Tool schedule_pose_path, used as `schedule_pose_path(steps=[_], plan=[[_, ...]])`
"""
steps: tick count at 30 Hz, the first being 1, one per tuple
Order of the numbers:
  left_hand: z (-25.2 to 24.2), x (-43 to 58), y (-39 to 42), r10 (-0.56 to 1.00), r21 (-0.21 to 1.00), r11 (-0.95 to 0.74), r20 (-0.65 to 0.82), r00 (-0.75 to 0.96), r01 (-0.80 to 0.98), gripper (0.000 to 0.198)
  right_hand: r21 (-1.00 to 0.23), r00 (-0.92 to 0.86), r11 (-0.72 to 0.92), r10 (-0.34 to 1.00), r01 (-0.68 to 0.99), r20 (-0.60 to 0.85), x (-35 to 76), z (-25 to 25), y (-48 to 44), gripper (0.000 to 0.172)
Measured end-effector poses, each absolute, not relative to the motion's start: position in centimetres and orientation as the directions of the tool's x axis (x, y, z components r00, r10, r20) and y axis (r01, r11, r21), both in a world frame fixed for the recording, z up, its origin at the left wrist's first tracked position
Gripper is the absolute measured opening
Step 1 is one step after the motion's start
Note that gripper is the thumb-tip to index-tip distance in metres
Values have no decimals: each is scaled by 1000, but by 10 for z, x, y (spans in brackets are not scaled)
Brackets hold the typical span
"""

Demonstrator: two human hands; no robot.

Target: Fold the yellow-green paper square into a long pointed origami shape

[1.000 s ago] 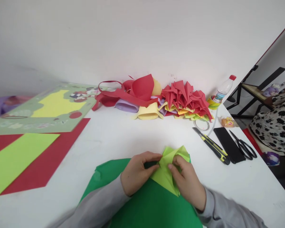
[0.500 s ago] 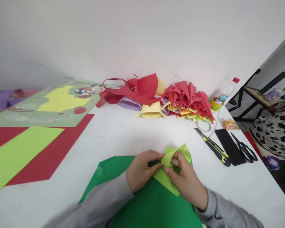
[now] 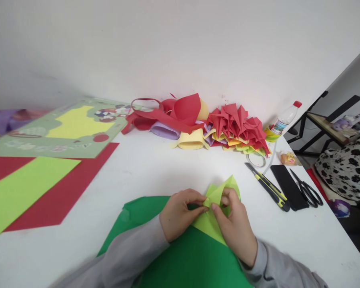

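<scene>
**White worktable against a pale wall: two hands on a folded paper**

White table (image 3: 156, 168) fills the frame and meets a pale wall at the top. At lower centre, a person's left hand (image 3: 180, 214) and right hand (image 3: 235, 230) meet on a folded lime-green paper piece (image 3: 225, 187). Both hands are closed on it, pinching its middle between thumb and fingertips. The piece rests over the upper edge of a dark green paper sheet (image 3: 192, 260), which lies under the grey-sleeved forearms.

Along the wall at upper centre lies a heap of folded red, yellow and lilac paper shapes (image 3: 237, 124). A clear plastic bottle with a red cap (image 3: 283, 118) stands at the heap's right end.

At right of centre, side by side, lie a yellow-and-black utility knife (image 3: 268, 186), a flat black rectangular case (image 3: 289, 187) and black scissors (image 3: 307, 190). A ring of tape (image 3: 256, 159) sits just above the knife.

At left, a lime-green paper strip (image 3: 27, 190) lies on a red paper sheet (image 3: 66, 192), with a printed green board (image 3: 63, 136) above them. At the right edge sits another person in black-and-white flowered cloth (image 3: 345, 170).
</scene>
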State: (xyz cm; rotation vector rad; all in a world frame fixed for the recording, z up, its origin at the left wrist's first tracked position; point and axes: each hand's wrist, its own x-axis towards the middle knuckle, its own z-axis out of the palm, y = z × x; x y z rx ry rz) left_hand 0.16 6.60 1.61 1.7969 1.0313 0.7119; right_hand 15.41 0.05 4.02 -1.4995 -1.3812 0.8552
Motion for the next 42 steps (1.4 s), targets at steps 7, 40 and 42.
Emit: schedule_pose_path(steps=[7,40,42], plan=[[17,4,67,870,902,-254,56,490,349,9,-894,193,56,969,444,157,158,39,5,18],[15,-4,75,827,842,-408,177,533,354,26,-886,127,125,971,447,201,202,35,21,21],[13,-5,76,811,852,-408,175,558,327,25,-846,119,146,964,514,239,200,35,20,20]])
